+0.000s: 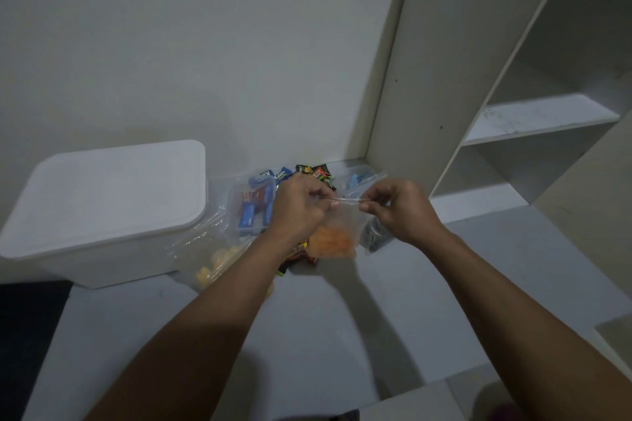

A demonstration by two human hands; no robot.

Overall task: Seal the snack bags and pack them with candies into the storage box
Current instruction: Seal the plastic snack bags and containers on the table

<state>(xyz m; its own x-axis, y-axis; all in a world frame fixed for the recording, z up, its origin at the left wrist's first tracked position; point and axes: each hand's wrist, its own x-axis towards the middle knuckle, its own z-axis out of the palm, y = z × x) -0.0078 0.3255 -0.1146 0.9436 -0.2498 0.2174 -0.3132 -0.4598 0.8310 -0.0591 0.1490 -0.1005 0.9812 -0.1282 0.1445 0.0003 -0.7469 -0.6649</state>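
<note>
Two bare hands meet near picture centre over a pale surface. At 9 o'clock: white storage box (102, 205), lid on. Beside it, toward centre: clear bag of yellow snacks (212, 260), lying flat; clear case (251, 208) of blue and red candies; loose wrapped candies (307, 173) at 12 o'clock of the hands. Left hand (297, 208) and right hand (400, 212) each pinch an end of the top strip of a clear bag of orange snacks (333, 239), held between them. At 3 o'clock: white shelving unit (533, 120).
</note>
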